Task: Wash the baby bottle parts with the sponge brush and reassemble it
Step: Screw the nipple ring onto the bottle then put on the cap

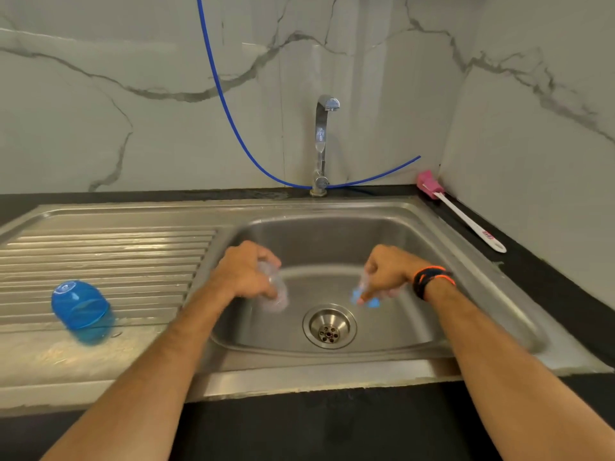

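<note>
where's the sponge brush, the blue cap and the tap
sponge brush (pixel 430 186): head view, on its pink sponge head by the wall corner
blue cap (pixel 81 306): head view, on its domed side, on the drainboard
tap (pixel 321 141): head view, on the upright chrome spout

A steel sink (pixel 466 247) sits in a dark tabletop (pixel 549 277), its ribbed drainboard (pixel 109 254) to the left and a round drain (pixel 329 326) in the basin. A chrome tap (pixel 322 144) rises behind, and a blue hose (pixel 233 124) curves across the marble wall (pixel 100 94)
</note>
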{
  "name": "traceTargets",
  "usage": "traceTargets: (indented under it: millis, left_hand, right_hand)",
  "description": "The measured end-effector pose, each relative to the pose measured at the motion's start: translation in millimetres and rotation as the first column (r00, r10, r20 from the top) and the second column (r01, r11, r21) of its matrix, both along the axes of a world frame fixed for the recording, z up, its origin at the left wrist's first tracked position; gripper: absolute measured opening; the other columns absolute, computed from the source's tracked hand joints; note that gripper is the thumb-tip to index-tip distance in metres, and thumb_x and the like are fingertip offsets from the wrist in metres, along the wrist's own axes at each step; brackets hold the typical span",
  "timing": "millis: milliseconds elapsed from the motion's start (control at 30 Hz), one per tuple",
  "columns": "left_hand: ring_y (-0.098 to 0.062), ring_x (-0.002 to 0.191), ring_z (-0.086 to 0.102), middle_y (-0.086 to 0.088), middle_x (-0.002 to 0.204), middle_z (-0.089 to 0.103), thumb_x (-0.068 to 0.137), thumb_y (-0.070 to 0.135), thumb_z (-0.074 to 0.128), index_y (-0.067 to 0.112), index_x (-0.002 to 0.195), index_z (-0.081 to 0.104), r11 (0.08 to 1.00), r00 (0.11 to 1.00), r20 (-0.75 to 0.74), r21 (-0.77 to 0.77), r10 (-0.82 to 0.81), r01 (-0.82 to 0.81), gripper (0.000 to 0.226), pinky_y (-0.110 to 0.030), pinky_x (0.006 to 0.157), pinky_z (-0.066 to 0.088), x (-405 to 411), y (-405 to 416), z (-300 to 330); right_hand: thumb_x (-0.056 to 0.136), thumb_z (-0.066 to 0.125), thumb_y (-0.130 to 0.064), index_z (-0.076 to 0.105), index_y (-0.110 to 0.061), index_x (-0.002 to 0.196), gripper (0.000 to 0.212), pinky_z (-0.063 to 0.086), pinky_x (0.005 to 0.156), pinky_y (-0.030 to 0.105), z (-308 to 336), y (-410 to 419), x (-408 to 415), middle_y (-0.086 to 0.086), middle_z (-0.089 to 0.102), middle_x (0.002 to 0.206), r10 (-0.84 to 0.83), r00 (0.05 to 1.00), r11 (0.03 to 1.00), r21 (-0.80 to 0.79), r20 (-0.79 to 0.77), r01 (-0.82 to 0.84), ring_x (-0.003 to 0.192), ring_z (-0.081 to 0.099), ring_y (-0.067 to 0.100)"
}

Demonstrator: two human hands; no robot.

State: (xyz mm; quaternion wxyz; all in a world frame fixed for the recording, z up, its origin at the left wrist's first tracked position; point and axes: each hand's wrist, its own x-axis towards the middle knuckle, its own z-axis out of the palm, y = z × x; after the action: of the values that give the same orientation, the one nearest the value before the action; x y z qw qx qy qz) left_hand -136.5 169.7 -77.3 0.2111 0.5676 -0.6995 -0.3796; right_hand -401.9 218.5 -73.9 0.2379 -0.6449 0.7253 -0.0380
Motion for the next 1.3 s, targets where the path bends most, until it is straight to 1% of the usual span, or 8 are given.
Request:
traceTargets:
  millis: [100,167,333,400,533,700,967,1300]
  left_hand:
    - [-0.026,0.088,0.074,-0.010,0.104,0.073,0.060,0.007,0.085,0.015,0.111,0.068,0.974,0.776,-0.630,0.196,0.037,0.113,0.054,-0.039,0.072,0.062,0.5,1.0,26.8]
    - [-0.023,0.088,0.073,-0.011,0.104,0.073,0.067,0.013,0.079,0.010,0.117,0.065,0.946,0.622,-0.779,0.254,0.077,0.201,0.052,-0.033,0.070,0.062,0.2,2.5,33.9]
    - [-0.019,0.083,0.070,-0.004,0.102,0.072,0.052,0.013,0.093,0.027,0.096,0.071,1.000,0.998,0.059,-0.026,0.003,-0.001,0.051,-0.032,0.073,0.060,1.0,3.5,0.7]
    - [-0.021,0.084,0.071,-0.006,0.102,0.072,0.059,0.005,0.090,0.023,0.099,0.070,0.998,0.975,-0.222,0.062,0.013,0.001,0.048,-0.034,0.074,0.061,0.9,-1.3,8.2]
    - [-0.023,0.086,0.074,-0.011,0.100,0.074,0.070,0.010,0.079,0.011,0.117,0.065,0.953,0.657,-0.748,0.258,0.093,0.159,0.049,-0.035,0.071,0.062,4.7,1.7,33.5]
    - [-0.021,0.080,0.070,-0.009,0.101,0.070,0.054,0.006,0.092,0.020,0.099,0.072,1.000,0.998,0.055,0.028,-0.007,0.005,0.051,-0.038,0.058,0.062,1.8,4.7,-1.4]
    - [-0.025,0.090,0.074,-0.015,0.103,0.074,0.065,0.009,0.079,0.006,0.117,0.067,0.917,0.618,-0.752,0.381,0.230,0.122,0.053,-0.038,0.073,0.062,-1.3,10.3,26.2]
    - [-0.032,0.106,0.069,-0.021,0.119,0.068,0.073,0.010,0.078,0.000,0.121,0.065,0.863,0.479,-0.806,0.475,0.349,0.171,0.051,-0.041,0.078,0.061,-8.5,14.4,22.0]
  right_hand:
    - [0.070,0.078,-0.037,0.073,-0.013,0.101,0.040,0.058,0.068,0.024,25.4,3.0,-0.3,0.006,0.075,0.092,-0.007,0.550,0.979,-0.107,0.835,0.174,0.073,0.069,0.011]
    - [0.073,0.071,-0.037,0.069,-0.014,0.104,0.039,0.058,0.067,0.022,34.4,4.8,1.8,0.003,0.073,0.092,0.049,0.290,0.976,-0.107,0.956,0.188,0.072,0.070,0.008]
    - [0.067,0.089,-0.040,0.075,-0.005,0.085,0.042,0.051,0.049,0.022,5.6,6.2,4.8,0.003,0.071,0.064,-0.071,0.993,0.997,0.047,0.091,0.067,0.054,0.067,0.014]
    - [0.068,0.087,-0.037,0.076,-0.005,0.093,0.042,0.051,0.053,0.023,10.7,4.7,3.9,0.003,0.071,0.068,-0.075,0.934,0.996,-0.018,0.349,0.086,0.055,0.063,0.012]
    - [0.071,0.072,-0.036,0.068,-0.014,0.100,0.036,0.059,0.069,0.023,32.5,3.8,4.3,-0.001,0.073,0.083,0.042,0.297,0.979,-0.099,0.954,0.179,0.069,0.070,0.007]
    - [0.064,0.090,-0.041,0.075,-0.010,0.083,0.039,0.051,0.052,0.021,1.4,3.6,3.5,0.002,0.072,0.062,-0.109,0.988,0.994,0.032,0.107,0.106,0.052,0.064,0.008]
    - [0.078,0.081,-0.020,0.075,-0.014,0.101,0.024,0.059,0.080,0.027,25.0,2.7,10.4,-0.002,0.075,0.089,-0.008,0.511,0.941,-0.167,0.860,0.295,0.081,0.069,0.011]
    - [0.075,0.079,-0.001,0.073,-0.017,0.101,0.031,0.059,0.069,0.025,26.8,2.7,23.0,0.005,0.074,0.098,0.192,0.441,0.886,-0.348,0.877,0.306,0.083,0.070,0.014]
